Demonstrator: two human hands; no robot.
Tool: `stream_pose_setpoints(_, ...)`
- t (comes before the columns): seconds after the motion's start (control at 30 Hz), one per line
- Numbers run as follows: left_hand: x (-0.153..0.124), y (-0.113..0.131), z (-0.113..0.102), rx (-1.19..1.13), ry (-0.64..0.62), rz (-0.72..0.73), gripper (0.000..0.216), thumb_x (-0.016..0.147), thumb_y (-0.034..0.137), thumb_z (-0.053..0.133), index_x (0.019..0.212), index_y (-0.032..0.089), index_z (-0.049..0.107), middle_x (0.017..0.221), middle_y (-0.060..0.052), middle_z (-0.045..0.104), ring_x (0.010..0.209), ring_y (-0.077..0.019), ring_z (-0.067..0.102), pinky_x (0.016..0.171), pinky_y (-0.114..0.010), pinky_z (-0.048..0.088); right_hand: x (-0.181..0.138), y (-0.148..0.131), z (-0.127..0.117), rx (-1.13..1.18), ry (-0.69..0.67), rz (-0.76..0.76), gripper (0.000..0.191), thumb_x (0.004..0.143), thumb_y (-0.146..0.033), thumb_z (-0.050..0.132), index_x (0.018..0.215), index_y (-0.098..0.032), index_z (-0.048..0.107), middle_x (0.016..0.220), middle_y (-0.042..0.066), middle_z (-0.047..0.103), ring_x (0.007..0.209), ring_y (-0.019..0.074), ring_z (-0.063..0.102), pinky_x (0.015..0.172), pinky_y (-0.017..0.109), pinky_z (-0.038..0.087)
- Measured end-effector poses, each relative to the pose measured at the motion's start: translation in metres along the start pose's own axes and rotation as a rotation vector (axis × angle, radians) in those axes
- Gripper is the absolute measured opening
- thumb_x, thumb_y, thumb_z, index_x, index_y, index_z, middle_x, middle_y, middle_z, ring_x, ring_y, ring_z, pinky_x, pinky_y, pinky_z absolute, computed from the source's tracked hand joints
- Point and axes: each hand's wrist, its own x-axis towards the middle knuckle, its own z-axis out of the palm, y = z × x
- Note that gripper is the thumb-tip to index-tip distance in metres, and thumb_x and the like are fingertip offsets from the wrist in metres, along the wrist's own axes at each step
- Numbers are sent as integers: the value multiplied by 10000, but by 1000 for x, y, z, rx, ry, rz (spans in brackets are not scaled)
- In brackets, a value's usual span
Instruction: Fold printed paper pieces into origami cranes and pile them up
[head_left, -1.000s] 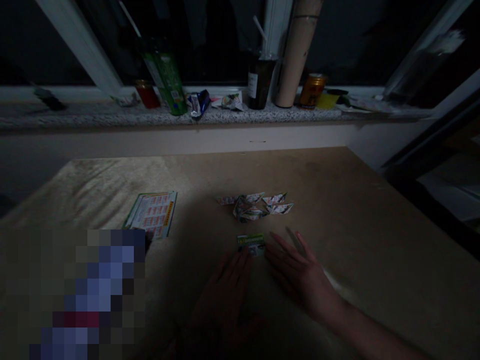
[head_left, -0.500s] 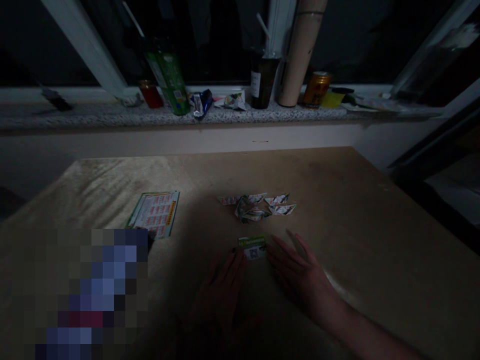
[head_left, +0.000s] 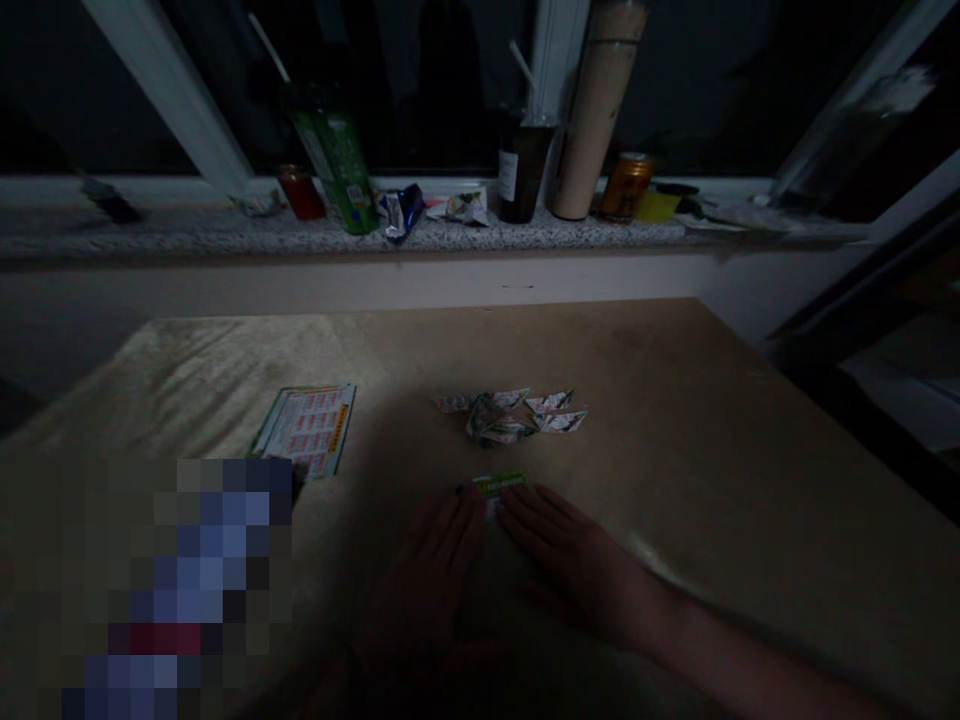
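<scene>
1. Right hand (head_left: 568, 545): lower centre of the frame, right of the midline. Palm down, fingers extended and nearly together; the hand is open and flat. The fingertips rest on the right part of the small green printed paper.
2. Left hand (head_left: 439, 560): lower centre, left of the midline, in deep shadow. Fingers extended, hand open, nothing gripped. The fingertips are at the left edge of the paper; whether they press on it cannot be told.
3. Small green printed paper (head_left: 501, 482): below the centre of the frame, flat on the table (head_left: 675, 410), its near portion partly covered by the right fingers.
4. Folded paper pieces (head_left: 501, 432): grouped just above the paper in the frame, pointed in form.
5. Printed sheets (head_left: 309, 425): left of centre, lying flat, well apart from both hands.
6. Windowsill (head_left: 442, 236): across the upper frame. It bears, left to right, a red jar (head_left: 301, 193), green bottle (head_left: 345, 175), blue wrapper (head_left: 405, 208), dark cup (head_left: 521, 178), beige cylinder (head_left: 598, 115) and orange can (head_left: 626, 188).
</scene>
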Motion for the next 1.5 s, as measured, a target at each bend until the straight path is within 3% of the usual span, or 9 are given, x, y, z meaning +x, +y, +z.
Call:
stream_pose_setpoints(0.27, 8, -12, -13, -38, -78, 45, 918, 742, 743, 279, 1381, 83, 302, 1452, -155, 258, 1336, -314, 144, 1059, -482, -47, 0, 0, 3, -2, -5, -2, 603, 881, -347, 451, 1406, -144, 235, 1457, 73, 266, 1344, 219, 198, 1112, 413, 190)
stream_pose_setpoints(0.47, 10, -14, -24, -139, -111, -35, 857, 818, 650, 315, 1426, 77, 121, 1441, -143, 293, 1311, -292, 248, 1075, -484, -15, 2, -4, 4, -107, 81, -11, 522, 910, -391, 399, 1362, -137, 339, 1413, 76, 363, 1311, 216, 290, 1084, 409, 270)
stream_pose_setpoints(0.67, 21, -6, -29, -129, -61, -68, 622, 882, 524, 345, 1364, 131, 330, 1400, -117, 382, 1286, -277, 304, 1077, -501, -34, 10, -11, 5, -299, 165, -38, 471, 905, -382, 421, 1262, -79, 465, 1307, 140, 493, 1221, 269, 416, 1041, 475, 314)
stream_pose_setpoints(0.77, 30, -4, -31, -151, -44, -168, 430, 917, 383, 361, 1270, 153, 451, 1303, -80, 504, 1249, -227, 363, 1097, -473, 4, 17, -11, -1, -358, 141, -102, 341, 859, -179, 494, 1185, -83, 528, 1219, 143, 564, 1155, 260, 474, 1055, 472, 284)
stream_pose_setpoints(0.93, 37, -9, -23, -184, -23, -212, 477, 892, 353, 433, 1316, 141, 383, 1393, -102, 387, 1289, -259, 294, 1074, -502, 148, 28, -2, -3, -313, 179, -153, 179, 821, -136, 558, 992, -156, 606, 1046, 87, 643, 1005, 225, 549, 975, 401, 376)
stream_pose_setpoints(1.07, 37, -12, -19, -247, -20, -205, 423, 884, 270, 454, 1289, 158, 403, 1366, -81, 424, 1279, -227, 319, 1080, -491, 160, 28, 6, 8, -263, 280, -143, 177, 829, -140, 563, 1002, -150, 596, 1004, 74, 640, 978, 212, 541, 953, 381, 368)
stream_pose_setpoints(1.17, 37, -12, -22, -297, 13, -202, 396, 866, 246, 480, 1249, 161, 430, 1336, -77, 458, 1253, -215, 362, 1085, -476, 171, 28, 7, 13, -254, 309, -54, 182, 850, -174, 538, 1024, -155, 588, 891, 69, 642, 840, 209, 559, 818, 370, 417)
stream_pose_setpoints(1.33, 35, -10, -25, -366, 73, -145, 410, 862, 169, 457, 1267, 192, 395, 1287, -54, 509, 1203, -181, 427, 1096, -441, 173, 30, 6, 11, -205, 335, 58, 383, 872, -201, 484, 1245, -122, 450, 818, 68, 625, 724, 202, 549, 723, 349, 415)
stream_pose_setpoints(1.5, 31, -10, -24, -472, 81, -132, 347, 885, 178, 426, 1230, 220, 432, 1197, -31, 581, 1122, -169, 510, 1042, -376, 315, 31, 7, 8, -173, 353, 41, 359, 877, -209, 473, 1230, -145, 476, 819, 77, 618, 750, 209, 544, 708, 341, 415)
